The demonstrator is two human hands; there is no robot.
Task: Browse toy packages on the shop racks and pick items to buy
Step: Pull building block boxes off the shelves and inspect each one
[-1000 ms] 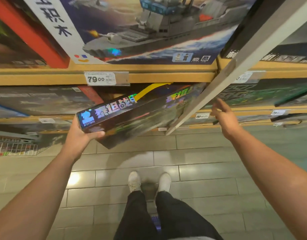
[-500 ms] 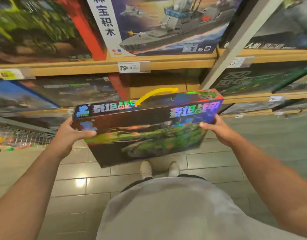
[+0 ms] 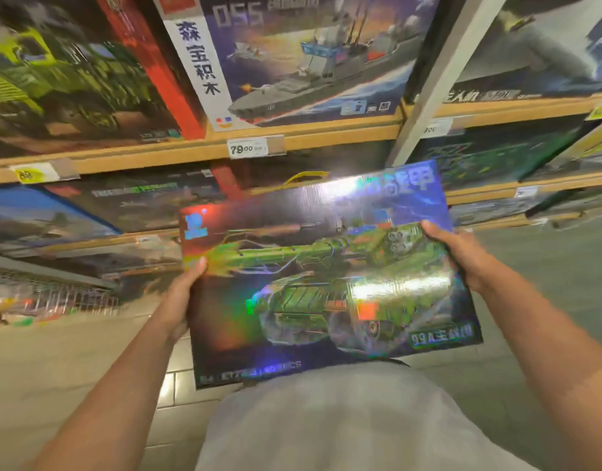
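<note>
Two hands hold one tank box [image 3: 326,277] flat and face-up in front of the person, clear of the racks. The left hand [image 3: 180,294] grips its left edge, thumb on the printed face and fingers curled underneath, out of sight. The right hand [image 3: 462,253] grips the right edge the same way, thumb on top near the upper corner. A yellow handle [image 3: 304,176] shows at the far edge of the box.

Judged from this, the step is looking the package over before deciding. To do it well, keep both grips near the middle of the side edges so the wide box stays level, and tilt it slightly away from the ceiling glare, since the holographic face washes out in bright patches. Keep thumbs off the artwork and text being read.

Behind it, wooden shelves [image 3: 326,136] carry more boxes, a warship box [image 3: 309,62] above a price tag [image 3: 246,148] reading 79.00. Tiled floor [image 3: 72,362] lies below.
</note>
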